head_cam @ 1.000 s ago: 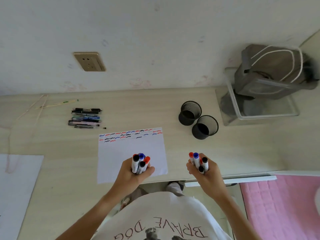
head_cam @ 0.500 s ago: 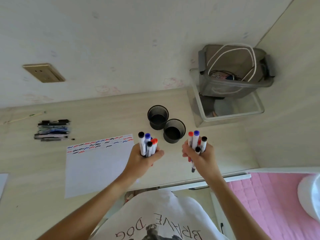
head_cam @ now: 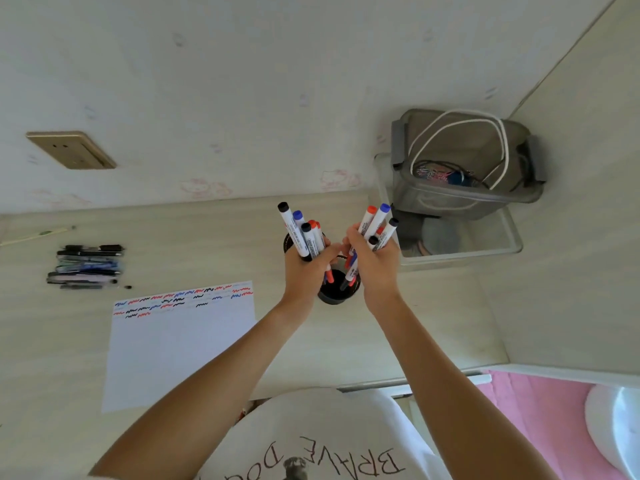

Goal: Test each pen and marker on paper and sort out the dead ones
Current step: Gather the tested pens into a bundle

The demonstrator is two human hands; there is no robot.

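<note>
White-barrelled markers with black, blue and red caps [head_cam: 300, 233] stand bunched upright in the left hand [head_cam: 304, 268], whose fingers curl tight round the barrels. A second bunch of the same capped markers [head_cam: 377, 226] sits in the right hand [head_cam: 375, 268], gripped the same way, its lower ends reaching down into the near black mesh pen cup [head_cam: 334, 295]. Both hands hang over that cup and hide most of a second black mesh cup [head_cam: 287, 241] just behind it. On the pale wooden desk [head_cam: 363, 334] to the left lies a white sheet of paper [head_cam: 180, 344] with rows of red, blue and black squiggles along its far edge. Beyond it, a row of dark pens [head_cam: 86, 266] lies side by side. A grey fabric bag with white cord [head_cam: 464, 164] rests in a clear plastic bin [head_cam: 485, 245] at the far right.
</note>
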